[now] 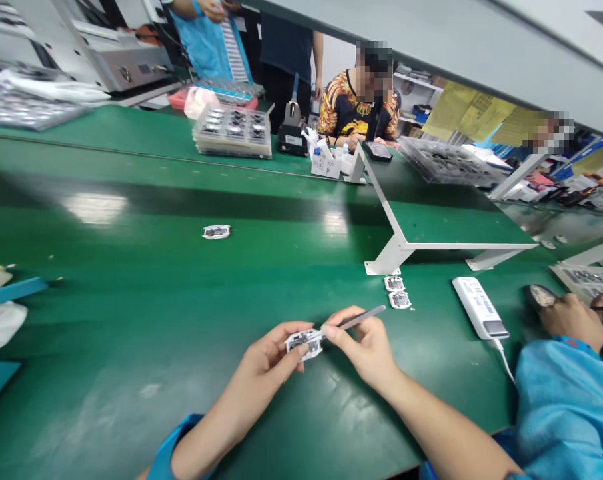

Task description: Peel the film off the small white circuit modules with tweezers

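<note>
My left hand is closed around a small white-framed electronic assembly, thumb on its face and fingers along the far edge. Dark and silvery parts show inside the frame. In my right hand, pinched between thumb and fingers, is a pair of slim grey tweezers. Their tip end meets the right side of the assembly; the exact tip is hidden by my fingers. Two similar assemblies, one behind the other, lie beyond my right hand. Another assembly sits farther off to the left.
A raised green-topped stand with white legs occupies the right rear. A white corded device lies right of my hands, beside a co-worker's hands. Stacked clear trays and a white box stand across the green bench.
</note>
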### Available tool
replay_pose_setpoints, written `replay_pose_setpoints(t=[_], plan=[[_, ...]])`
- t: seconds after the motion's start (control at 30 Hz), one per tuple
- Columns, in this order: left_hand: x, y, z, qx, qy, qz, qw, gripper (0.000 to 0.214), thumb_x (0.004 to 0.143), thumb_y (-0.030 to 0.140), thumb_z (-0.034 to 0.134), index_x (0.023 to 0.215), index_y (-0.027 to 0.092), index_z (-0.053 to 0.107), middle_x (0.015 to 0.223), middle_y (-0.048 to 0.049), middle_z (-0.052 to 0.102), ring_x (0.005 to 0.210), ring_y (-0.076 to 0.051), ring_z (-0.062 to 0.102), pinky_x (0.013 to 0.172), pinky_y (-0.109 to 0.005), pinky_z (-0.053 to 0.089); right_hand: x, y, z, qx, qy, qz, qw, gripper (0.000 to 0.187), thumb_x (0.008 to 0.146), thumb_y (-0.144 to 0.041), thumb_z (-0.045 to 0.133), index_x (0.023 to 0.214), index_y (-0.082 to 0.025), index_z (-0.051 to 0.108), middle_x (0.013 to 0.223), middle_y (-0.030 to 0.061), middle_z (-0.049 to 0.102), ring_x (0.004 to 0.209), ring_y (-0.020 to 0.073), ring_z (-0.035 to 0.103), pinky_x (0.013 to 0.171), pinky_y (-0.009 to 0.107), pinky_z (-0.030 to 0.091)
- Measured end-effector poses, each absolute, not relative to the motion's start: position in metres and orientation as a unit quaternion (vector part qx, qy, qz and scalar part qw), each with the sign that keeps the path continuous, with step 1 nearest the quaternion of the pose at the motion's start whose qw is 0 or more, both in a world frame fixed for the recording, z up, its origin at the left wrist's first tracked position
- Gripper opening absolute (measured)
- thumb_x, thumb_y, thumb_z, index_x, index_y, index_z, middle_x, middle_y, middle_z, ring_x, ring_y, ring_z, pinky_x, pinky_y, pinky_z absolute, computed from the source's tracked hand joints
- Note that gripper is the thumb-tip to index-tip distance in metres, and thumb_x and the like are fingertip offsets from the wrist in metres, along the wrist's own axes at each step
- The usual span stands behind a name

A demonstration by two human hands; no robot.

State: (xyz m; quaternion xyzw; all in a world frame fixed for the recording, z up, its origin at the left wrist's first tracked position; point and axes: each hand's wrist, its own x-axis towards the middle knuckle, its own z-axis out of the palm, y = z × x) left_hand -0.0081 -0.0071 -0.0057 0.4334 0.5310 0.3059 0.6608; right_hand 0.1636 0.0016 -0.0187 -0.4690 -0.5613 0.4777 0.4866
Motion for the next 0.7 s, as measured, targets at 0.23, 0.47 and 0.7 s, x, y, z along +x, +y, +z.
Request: replay_pose_setpoints(t=[0.23, 0.47, 0.7], plan=[[-0.008, -0.007, -0.007, 0.461, 0.531, 0.289, 0.650, 0.054, 0.068, 0.047, 0.061, 0.109, 0.012, 0.054, 0.086, -0.0034, 0.060, 0.066, -0.005, 0.049, 0.062, -0.016, 0.041, 0.162, 0.003, -0.021, -0.462, -0.528, 0.514, 0.494, 0.014, 0.075, -0.028, 0.071, 0.076, -0.016, 0.063, 0.071, 0.0019, 0.067, 0.067, 0.0138, 0.063, 0.065, 0.025, 0.049], [-0.007, -0.008, -0.007, 0.476, 0.524, 0.277, 0.650, 0.058, 0.068, 0.048, 0.058, 0.112, 0.011, 0.051, 0.081, -0.0021, 0.057, 0.068, -0.005, 0.048, 0.065, -0.016, 0.041, 0.162, 0.004, -0.020, -0.466, -0.518, 0.507, 0.508, 0.015, 0.074, -0.028, 0.072, 0.075, -0.016, 0.063, 0.073, 0.0026, 0.068, 0.068, 0.0143, 0.063, 0.066, 0.025, 0.050], [-0.009, -0.009, -0.016, 0.490, 0.512, 0.274, 0.650, 0.057, 0.072, 0.047, 0.056, 0.115, 0.011, 0.048, 0.087, -0.0038, 0.058, 0.075, -0.007, 0.049, 0.068, -0.015, 0.040, 0.164, 0.003, -0.022, -0.470, -0.542, 0.489, 0.496, 0.014, 0.076, -0.028, 0.071, 0.077, -0.016, 0.064, 0.074, 0.0027, 0.068, 0.070, 0.0145, 0.063, 0.067, 0.025, 0.049]])
